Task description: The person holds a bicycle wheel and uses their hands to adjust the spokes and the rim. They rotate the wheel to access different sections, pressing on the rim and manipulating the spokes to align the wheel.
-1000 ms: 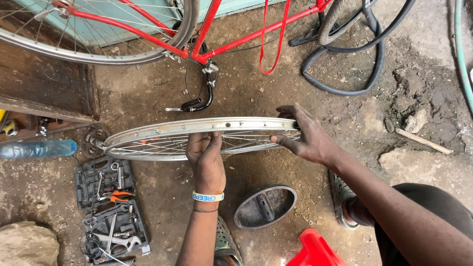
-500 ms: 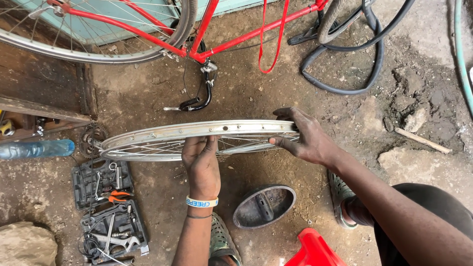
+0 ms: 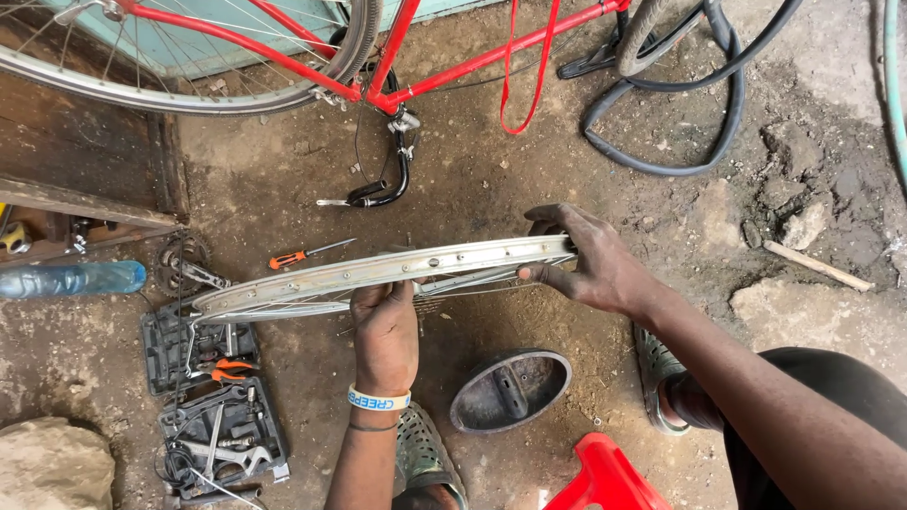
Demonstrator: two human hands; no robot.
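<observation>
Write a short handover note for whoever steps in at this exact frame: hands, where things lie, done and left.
Left hand: gripping the bare wheel rim from below, near its middle.
Right hand: holding the rim's right end, fingers over the edge.
The rim is held edge-on above the dirt, no tyre on it.
Nearby: screwdriver just beyond the rim, open tool case at left, tyre tube and red bicycle frame farther off.
Done: tyre is off the rim. Left: cannot tell from this frame.

Two hands are counted, left hand and right hand, on one bare wheel rim. One screwdriver, one plastic bottle, one open tool case and one red bicycle frame are counted.
</observation>
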